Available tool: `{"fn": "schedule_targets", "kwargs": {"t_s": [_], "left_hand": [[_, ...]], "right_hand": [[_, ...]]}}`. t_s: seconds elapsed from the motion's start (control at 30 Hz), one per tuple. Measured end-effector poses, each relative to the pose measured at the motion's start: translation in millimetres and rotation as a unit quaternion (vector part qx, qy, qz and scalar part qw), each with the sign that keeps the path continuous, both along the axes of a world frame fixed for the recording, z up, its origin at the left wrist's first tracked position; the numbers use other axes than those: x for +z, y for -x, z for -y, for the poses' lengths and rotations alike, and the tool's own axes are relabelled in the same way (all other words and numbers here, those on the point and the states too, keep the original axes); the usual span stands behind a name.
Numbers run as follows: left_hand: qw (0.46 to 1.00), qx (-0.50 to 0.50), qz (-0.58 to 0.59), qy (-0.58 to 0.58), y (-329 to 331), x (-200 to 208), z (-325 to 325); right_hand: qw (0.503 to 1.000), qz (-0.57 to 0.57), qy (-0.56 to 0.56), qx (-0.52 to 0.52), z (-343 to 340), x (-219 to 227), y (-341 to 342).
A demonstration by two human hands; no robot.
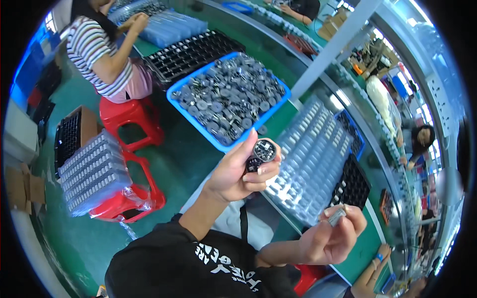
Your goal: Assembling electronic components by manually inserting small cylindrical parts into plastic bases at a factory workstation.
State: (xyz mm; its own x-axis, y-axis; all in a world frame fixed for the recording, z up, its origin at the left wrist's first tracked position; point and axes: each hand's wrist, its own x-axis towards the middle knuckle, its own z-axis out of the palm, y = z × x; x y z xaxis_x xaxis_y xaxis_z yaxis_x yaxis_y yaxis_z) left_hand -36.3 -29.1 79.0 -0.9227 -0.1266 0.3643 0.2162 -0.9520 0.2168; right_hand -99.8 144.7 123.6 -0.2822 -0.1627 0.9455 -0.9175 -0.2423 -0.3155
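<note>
My left hand is closed around two small round parts, just in front of the blue bin. The upper one is an open round housing with shiny bits inside, facing up. Below it sits a darker round part, partly hidden by my fingers. Lower right, my right hand pinches a small silvery rectangular piece between thumb and fingertips. It is too small to name. That hand is beside a stack of clear plastic trays, which has rows of small pale pieces in its far part.
The blue bin is heaped with grey round parts. Black grid trays lie behind it, another at right. A co-worker in stripes sits at far left. Red stools stand left; another person's hand shows lower right.
</note>
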Motion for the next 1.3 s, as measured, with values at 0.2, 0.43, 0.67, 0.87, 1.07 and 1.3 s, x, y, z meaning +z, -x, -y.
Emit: {"fn": "schedule_targets", "kwargs": {"t_s": [0.2,0.43,0.67,0.87,1.07,1.3], "left_hand": [[0.997,0.075,0.011,-0.035,-7,-8,14],[0.999,0.037,-0.008,-0.019,23,-16,21],[0.999,0.001,0.049,0.000,27,-20,18],[0.997,0.045,0.052,0.018,27,-30,16],[0.996,0.036,0.086,0.002,29,-22,5],[0.980,-0.015,0.053,0.192,41,-14,-3]], "right_hand": [[0.976,0.190,0.069,0.075,15,-43,-3],[0.969,0.237,0.038,0.052,22,-54,25],[0.967,0.249,0.031,0.050,20,-60,36],[0.967,0.250,0.010,0.058,17,-63,36],[0.973,0.225,-0.040,-0.013,8,-68,41],[0.979,0.194,0.052,-0.020,7,-60,45]]}}
